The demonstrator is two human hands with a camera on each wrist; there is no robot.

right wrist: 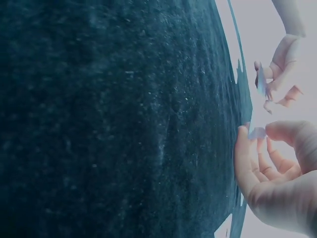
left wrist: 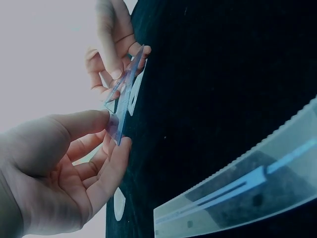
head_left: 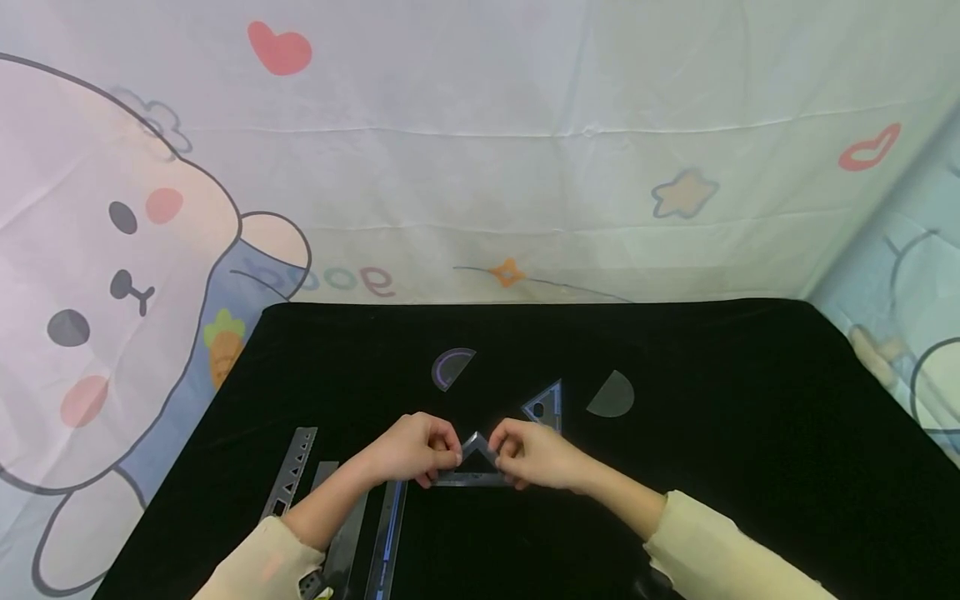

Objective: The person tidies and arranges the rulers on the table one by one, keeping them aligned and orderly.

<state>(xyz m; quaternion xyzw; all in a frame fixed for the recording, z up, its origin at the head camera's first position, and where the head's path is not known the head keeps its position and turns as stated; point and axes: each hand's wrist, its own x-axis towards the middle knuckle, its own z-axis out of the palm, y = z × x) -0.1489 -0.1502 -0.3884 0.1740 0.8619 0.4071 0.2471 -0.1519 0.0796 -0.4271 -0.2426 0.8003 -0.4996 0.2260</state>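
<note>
A clear set square (head_left: 474,479) with an open triangular middle is held between both hands, its peak pointing away from the person. The left hand (head_left: 418,450) pinches its left corner between thumb and fingers. At the opposite corner, the right hand (head_left: 536,454) grips it the same way. In the left wrist view the set square (left wrist: 124,101) appears nearly edge-on, tilted over the black cloth. A second, blue-edged set square (head_left: 553,407) lies just beyond the right hand. Beneath the left wrist is a clear ruler with a blue stripe (head_left: 387,533).
Farther back lie a purple-marked protractor (head_left: 442,379) and a plain clear protractor (head_left: 613,396). At the left are a stencil ruler with cut-out shapes (head_left: 291,471) and another clear ruler (head_left: 347,542), partly under the left arm. A black cloth (head_left: 712,375) covers the table before a printed curtain.
</note>
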